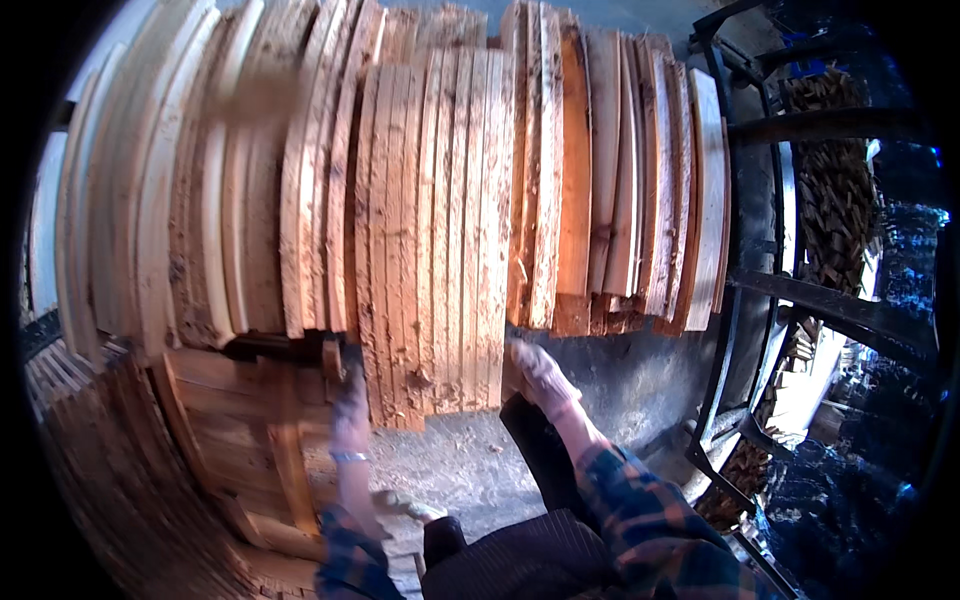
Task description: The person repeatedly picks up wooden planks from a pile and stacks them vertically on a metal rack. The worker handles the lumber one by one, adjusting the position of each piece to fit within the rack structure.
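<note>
A bundle of narrow wooden boards (pixel 432 230) stands on edge in the middle, its near end jutting out past the boards beside it. My left hand (pixel 351 405) is at the bundle's left side near that end, with a pale band at the wrist. Opposite it, my right hand (pixel 540 375) presses against the right side. Between them the two hands clasp the bundle; the fingertips are partly hidden by the wood. Sawdust and chips cling to the boards' edges.
More boards stand in rows to the left (pixel 190 190) and right (pixel 620 180). A wooden crate or frame (pixel 235 400) is at lower left, beside stacked slats (pixel 110 460). A dark metal rack (pixel 735 250) runs along the right, with piled wood pieces (pixel 835 170) beyond it. The grey floor (pixel 450 465) carries sawdust.
</note>
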`<state>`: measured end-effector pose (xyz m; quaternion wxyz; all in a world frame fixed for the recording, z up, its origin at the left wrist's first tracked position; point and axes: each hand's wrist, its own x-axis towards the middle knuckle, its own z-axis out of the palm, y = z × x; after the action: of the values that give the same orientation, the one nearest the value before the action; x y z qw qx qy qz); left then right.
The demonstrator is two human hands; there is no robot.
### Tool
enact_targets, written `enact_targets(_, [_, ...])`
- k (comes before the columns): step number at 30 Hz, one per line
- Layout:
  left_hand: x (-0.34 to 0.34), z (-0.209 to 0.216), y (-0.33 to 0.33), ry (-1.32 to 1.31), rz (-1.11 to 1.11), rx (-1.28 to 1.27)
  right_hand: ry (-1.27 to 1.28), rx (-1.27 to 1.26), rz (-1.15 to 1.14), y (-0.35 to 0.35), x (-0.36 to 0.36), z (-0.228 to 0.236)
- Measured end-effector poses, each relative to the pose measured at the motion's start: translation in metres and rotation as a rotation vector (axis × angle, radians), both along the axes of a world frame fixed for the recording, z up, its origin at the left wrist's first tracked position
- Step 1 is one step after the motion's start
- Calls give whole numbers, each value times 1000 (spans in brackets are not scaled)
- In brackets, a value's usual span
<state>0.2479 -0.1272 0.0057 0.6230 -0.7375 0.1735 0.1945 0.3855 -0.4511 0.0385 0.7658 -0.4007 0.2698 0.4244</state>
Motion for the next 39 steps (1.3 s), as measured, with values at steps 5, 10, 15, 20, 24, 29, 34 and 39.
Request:
enact_targets(5, [13,-42,-7,-223,-470,427,-197,-55,-184,9,-28,-76])
enact_targets(10, [24,115,-85,325,-1963,1414,-672,-827,773,-37,-61,58])
enact_targets(15, [-111,91,-92,139,-2045,2304,-177,-531,279,-94,-85,130])
enact_targets(20, [-10,122,-112,354,-1522,2115,-109,-391,76,-45,-49,60])
enact_targets(24, [-72,181,-123,183,-1382,1897,-109,-485,279,-50,-101,130])
enact_targets(29, [-141,222,-87,396,-973,1802,-266,-415,452,20,-130,167])
enact_targets(34, [-271,232,-30,825,-829,1711,-518,-201,737,140,-166,177])
enact_targets(39, [-389,210,38,1331,-944,1745,-1048,237,1004,324,-195,140])
